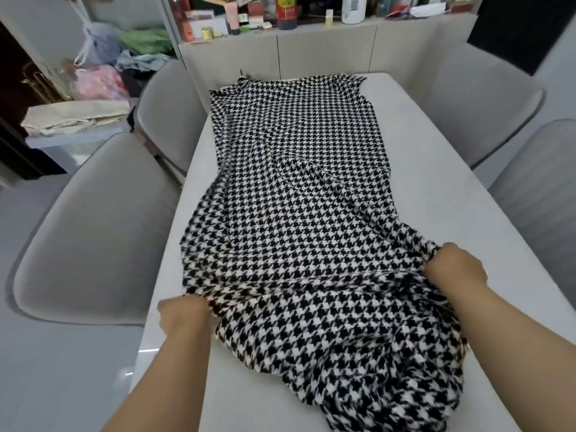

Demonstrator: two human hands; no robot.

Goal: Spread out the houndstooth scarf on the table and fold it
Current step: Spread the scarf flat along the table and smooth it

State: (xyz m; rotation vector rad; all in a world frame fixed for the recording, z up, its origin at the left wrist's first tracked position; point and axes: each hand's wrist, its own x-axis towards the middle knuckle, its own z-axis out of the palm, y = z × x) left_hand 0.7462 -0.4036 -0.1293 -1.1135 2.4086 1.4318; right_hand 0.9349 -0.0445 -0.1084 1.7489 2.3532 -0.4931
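Where the near end of the houndstooth scarf (299, 232) bunches in soft woven folds and spills over the front edge of the desk (436, 194), we hold it with both hands: our left hand (184, 316) is clenched on the cloth at its left border, and our right hand (455, 266) grips a gathered ridge at its right border. Between them a raised crease runs across the black-and-white check. Farther out the scarf lies lengthwise down the smooth pale desk, flatter, with shallow diagonal wrinkles and a fringed far end touching the back edge. Rounded grey upholstered chairs (103, 232) stand close on both sides. Beyond, a pale cabinet (327, 51) carries bottles and boxes, and bags and crumpled cloth (103, 70) pile up at far left.
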